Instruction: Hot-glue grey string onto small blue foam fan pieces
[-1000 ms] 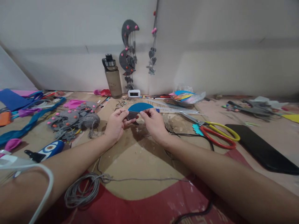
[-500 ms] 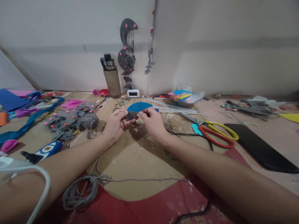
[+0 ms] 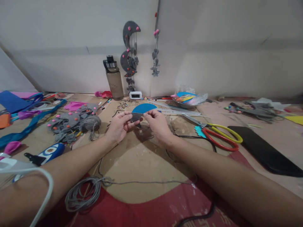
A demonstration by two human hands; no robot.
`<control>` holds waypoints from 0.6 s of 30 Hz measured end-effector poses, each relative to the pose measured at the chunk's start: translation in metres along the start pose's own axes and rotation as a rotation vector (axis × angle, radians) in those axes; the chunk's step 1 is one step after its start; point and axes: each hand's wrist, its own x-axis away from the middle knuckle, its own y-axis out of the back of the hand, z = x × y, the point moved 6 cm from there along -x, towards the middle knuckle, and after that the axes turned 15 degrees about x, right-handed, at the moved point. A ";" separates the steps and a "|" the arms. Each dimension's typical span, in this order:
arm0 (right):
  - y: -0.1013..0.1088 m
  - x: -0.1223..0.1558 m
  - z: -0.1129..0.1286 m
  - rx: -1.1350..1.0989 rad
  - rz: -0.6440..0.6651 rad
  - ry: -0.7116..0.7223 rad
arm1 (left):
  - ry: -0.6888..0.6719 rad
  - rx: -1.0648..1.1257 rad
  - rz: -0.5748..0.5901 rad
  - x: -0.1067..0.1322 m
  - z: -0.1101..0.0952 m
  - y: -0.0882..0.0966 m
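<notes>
A small dark grey felt piece (image 3: 136,117) is held up between my two hands over the cardboard (image 3: 132,170). My left hand (image 3: 120,126) pinches its left side, thumb on top and fingers beneath. At its upper right corner, my right hand (image 3: 155,122) grips it between thumb and fingertips. The piece's outline is partly covered by my fingers. Just behind the hands lies a blue rounded sheet (image 3: 145,108). Scissors (image 3: 213,130) with red and yellow handles rest to the right of my right hand. A loose coil of grey yarn (image 3: 82,194) lies nearer me.
Grey felt moons with a yarn ball (image 3: 91,123) sit at left, near a blue glue bottle (image 3: 52,153). A drink bottle (image 3: 114,78), a small clock (image 3: 135,95) and a bowl (image 3: 189,102) stand by the wall. A black phone-like slab (image 3: 262,149) lies right; a white cable (image 3: 48,189) crosses my left forearm.
The view has shifted slightly, so most things sit a little further right. Both hands keep their hold on the felt piece, which is tilted a little differently.
</notes>
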 end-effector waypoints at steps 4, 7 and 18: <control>0.001 0.003 0.005 0.034 -0.003 -0.005 | -0.010 -0.017 -0.022 -0.001 -0.001 -0.001; 0.001 0.006 0.011 0.047 0.003 0.016 | -0.005 -0.023 -0.045 -0.002 -0.001 0.001; -0.006 0.010 0.017 0.048 0.064 0.125 | 0.059 0.039 -0.118 -0.006 0.003 0.009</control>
